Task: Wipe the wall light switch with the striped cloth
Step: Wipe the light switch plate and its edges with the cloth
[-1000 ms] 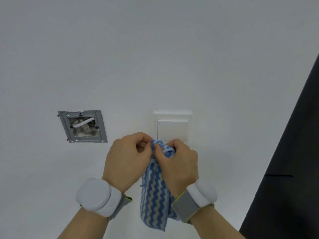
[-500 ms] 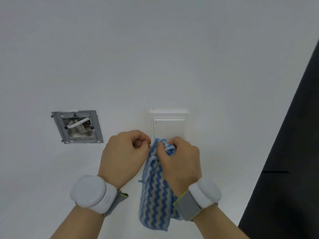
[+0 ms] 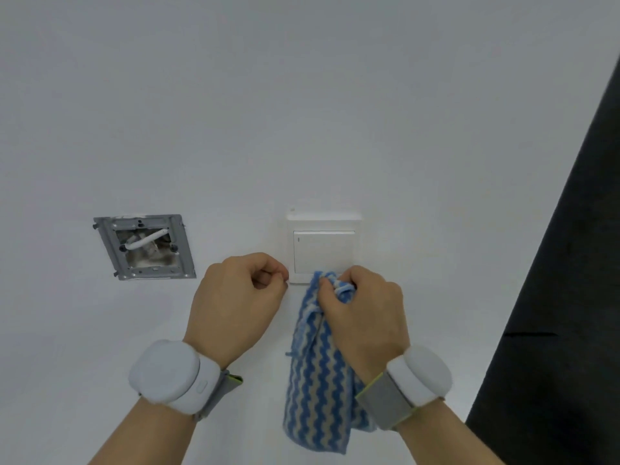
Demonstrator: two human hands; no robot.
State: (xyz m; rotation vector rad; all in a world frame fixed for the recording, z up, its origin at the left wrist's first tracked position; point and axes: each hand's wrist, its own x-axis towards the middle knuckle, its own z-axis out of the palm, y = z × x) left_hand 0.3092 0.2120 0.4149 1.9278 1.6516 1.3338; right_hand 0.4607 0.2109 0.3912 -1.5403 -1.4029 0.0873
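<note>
One hand on task: my right hand pinching striped cloth top, switch just above fingertips; left hand curled, empty, farther off.

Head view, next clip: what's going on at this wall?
A person stands facing a white wall. The right hand has a bunched grip on a blue striped cloth, its top at the lower edge of the white light switch; the rest hangs down. The left hand is curled shut beside it, holding nothing visible. An open metal wall box sits to the left.
</note>
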